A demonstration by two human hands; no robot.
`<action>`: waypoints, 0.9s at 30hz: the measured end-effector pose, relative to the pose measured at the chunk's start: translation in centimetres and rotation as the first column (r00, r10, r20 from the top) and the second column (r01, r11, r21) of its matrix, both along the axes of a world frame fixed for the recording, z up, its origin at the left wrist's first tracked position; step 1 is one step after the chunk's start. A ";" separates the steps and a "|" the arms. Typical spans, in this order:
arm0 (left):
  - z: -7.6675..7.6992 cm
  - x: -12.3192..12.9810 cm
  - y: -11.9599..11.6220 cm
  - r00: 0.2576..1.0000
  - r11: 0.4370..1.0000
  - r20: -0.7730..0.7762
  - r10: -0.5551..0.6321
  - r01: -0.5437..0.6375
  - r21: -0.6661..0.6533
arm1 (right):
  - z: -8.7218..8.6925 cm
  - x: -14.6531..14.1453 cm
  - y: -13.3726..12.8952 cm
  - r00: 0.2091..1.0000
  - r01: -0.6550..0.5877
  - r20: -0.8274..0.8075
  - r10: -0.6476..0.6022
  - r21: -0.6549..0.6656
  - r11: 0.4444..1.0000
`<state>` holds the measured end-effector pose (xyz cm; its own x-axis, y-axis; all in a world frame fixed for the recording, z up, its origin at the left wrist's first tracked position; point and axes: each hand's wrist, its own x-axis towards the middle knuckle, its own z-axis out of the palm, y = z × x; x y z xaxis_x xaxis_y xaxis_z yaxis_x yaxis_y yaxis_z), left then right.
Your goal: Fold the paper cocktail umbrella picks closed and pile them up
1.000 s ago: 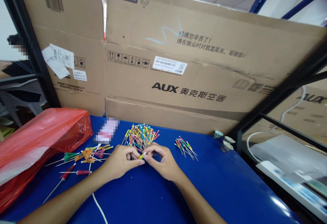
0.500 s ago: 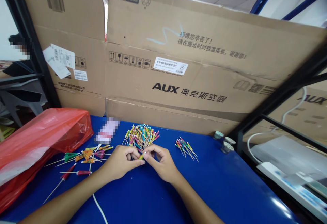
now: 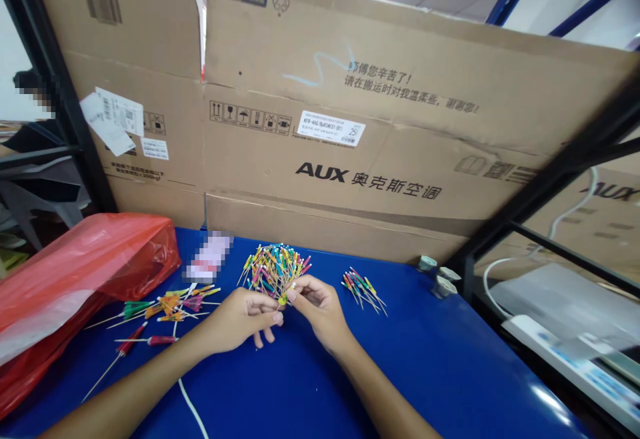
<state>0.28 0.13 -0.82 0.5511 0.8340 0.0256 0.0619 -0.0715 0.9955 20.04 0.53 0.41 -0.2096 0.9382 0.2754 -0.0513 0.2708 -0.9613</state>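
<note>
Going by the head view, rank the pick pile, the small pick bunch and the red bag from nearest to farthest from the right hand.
From the right hand:
1. Pick pile: at its fingertips, ahead and left.
2. Small pick bunch: to its right.
3. Red bag: far left, beyond the left hand.

Wooden picks [image 3: 274, 269], matt cardboard [image 3: 320, 45], glossy blue tabletop [image 3: 450, 359], red plastic bag [image 3: 75, 279].

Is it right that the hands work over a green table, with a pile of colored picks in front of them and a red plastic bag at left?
No: the head view shows the table is blue, not green. The pile of colored picks, the left hand, the right hand and the red plastic bag are as you say.
</note>
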 end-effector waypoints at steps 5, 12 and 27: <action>-0.4 0.1 -0.2 1.000 1.000 -0.016 0.020 -0.020 0.017 | 0.4 -0.5 -0.4 0.998 0.031 -0.046 -0.032 -0.037 0.999; -0.1 0.0 -0.1 0.998 0.998 -0.021 0.058 -0.057 0.039 | 0.7 -0.4 -0.4 0.999 0.029 0.022 -0.030 0.015 0.999; 0.2 0.1 -0.5 0.993 0.993 -0.048 0.105 -0.102 0.063 | 0.1 -0.7 -0.1 0.997 0.048 0.067 -0.047 -0.005 0.999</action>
<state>0.34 -0.36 -0.57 0.4639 0.8844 0.0517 0.1224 -0.1218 0.9850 19.33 0.43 0.49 -0.1824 0.9492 0.2563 0.0255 0.2651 -0.9639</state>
